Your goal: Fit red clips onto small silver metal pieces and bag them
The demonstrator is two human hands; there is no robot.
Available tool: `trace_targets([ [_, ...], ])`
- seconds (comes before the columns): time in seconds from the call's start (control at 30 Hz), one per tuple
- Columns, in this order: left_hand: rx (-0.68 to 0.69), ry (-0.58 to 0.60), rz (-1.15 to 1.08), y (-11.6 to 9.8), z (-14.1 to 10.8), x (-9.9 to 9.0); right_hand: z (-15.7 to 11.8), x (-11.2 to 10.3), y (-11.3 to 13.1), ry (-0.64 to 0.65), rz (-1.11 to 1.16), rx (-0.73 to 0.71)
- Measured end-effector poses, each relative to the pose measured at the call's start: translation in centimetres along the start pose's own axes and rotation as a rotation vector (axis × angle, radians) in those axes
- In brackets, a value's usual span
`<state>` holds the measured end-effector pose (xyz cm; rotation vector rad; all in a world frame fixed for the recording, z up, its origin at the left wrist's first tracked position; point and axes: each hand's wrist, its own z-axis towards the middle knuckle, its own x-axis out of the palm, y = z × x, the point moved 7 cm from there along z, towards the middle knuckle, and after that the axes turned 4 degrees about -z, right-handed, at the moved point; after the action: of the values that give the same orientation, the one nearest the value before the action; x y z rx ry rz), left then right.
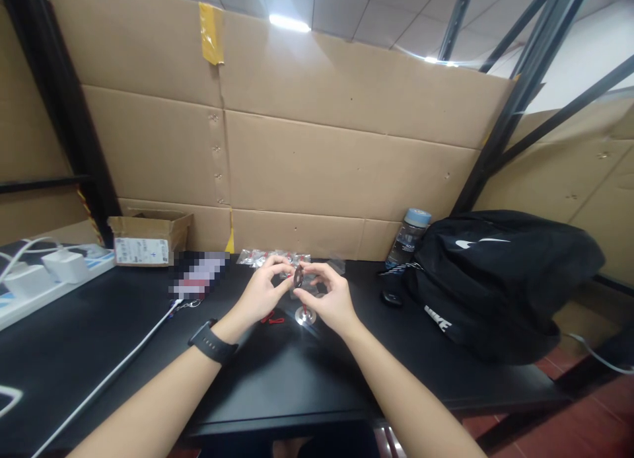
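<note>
My right hand pinches a small dark, shiny disc between thumb and fingertips, holding it on edge above the table. Closed from the other side, my left hand has its thumb and fingers at the disc's left edge. A bit of red shows between the left fingers, too small to name. Below the hands, a shiny clear disc with a red cord lies on the black table. Just left of it is a loose red cord loop. Clear plastic packets lie behind the hands, partly hidden by them.
A black backpack fills the right side, beside a water bottle and a small black object. To the left are an open cardboard box, a power strip and a white cable. A cardboard wall stands behind.
</note>
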<state>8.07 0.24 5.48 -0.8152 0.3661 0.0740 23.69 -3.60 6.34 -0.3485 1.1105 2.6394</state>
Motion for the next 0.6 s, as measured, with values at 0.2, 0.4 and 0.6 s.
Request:
trace_targets([
  [0.2, -0.004, 0.006, -0.064, -0.1, 0.0, 0.4, 0.1, 0.2, -0.5, 0.003, 0.139, 0.007],
  [0.4, -0.009, -0.009, -0.061, 0.2, -0.2, 0.8, 0.1, 0.3, -0.8, 0.013, 0.198, 0.047],
  [0.6, 0.06, -0.074, 0.1, -1.3, -0.3, 0.0, 0.1, 0.8, -2.4, 0.055, 0.3, 0.171],
])
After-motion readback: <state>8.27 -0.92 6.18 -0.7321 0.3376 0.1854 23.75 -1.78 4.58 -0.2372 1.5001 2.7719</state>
